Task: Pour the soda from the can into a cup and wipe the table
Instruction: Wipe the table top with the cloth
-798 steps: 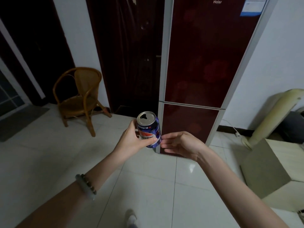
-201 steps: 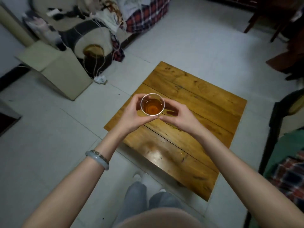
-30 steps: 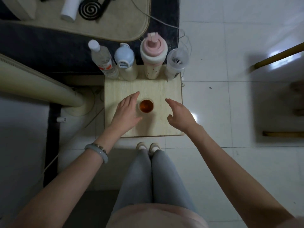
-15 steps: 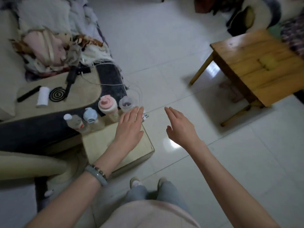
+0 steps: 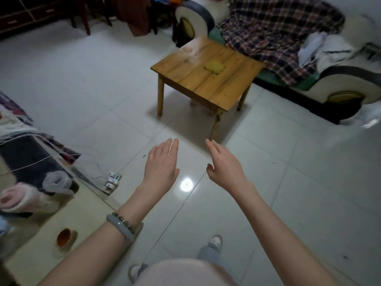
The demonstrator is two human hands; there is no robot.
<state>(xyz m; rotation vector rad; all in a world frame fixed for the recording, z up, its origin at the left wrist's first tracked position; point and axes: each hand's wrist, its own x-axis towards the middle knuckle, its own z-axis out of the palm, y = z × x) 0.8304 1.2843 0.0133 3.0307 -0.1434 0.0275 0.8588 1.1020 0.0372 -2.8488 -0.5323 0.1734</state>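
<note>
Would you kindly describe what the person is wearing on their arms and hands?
Both forearms are bare; no sleeves show. The left wrist carries a smooth pale grey-blue bangle and, beside it, a bracelet of dark round beads. The left hand and right hand show no rings or gloves.

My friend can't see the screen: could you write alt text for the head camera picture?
A person's open, empty left hand and right hand reach above a tiled floor toward a wooden table bearing a yellow cloth. A cup of brown soda sits on a low stand, lower left.
</note>
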